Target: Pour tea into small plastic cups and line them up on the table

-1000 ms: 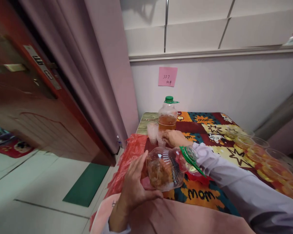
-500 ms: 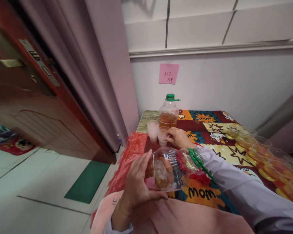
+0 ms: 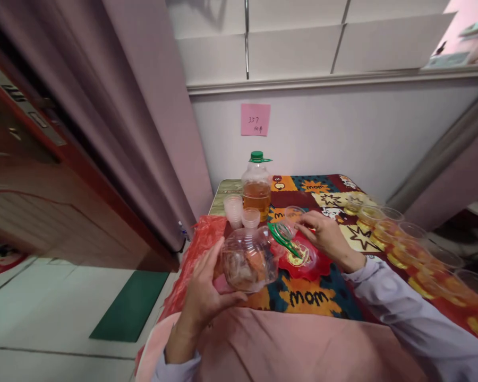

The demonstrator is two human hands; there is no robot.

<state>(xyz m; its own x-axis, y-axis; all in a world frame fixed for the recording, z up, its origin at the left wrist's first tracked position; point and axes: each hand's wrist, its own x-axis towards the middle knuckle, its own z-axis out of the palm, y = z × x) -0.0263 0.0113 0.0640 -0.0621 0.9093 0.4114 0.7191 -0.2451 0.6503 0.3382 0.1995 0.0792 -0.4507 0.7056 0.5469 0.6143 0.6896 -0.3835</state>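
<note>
My left hand is wrapped round the base of a clear plastic bottle that lies tilted on its side, mouth pointing right, with a little amber liquid inside. A green handle ring hangs at its neck. My right hand pinches a small clear plastic cup just beyond the bottle's mouth, above a red patch of the patterned tablecloth. Both hands are closed on what they hold.
An upright bottle of amber liquid with a green cap stands at the table's back. Beside it are a stack of cups and a single cup. Several filled cups line the right side. A red plastic bag hangs at the left edge, next to a door.
My right hand left the cups by the upright bottle and came right with one clear cup to the tilted bottle's mouth. The view swung a little to the right.
</note>
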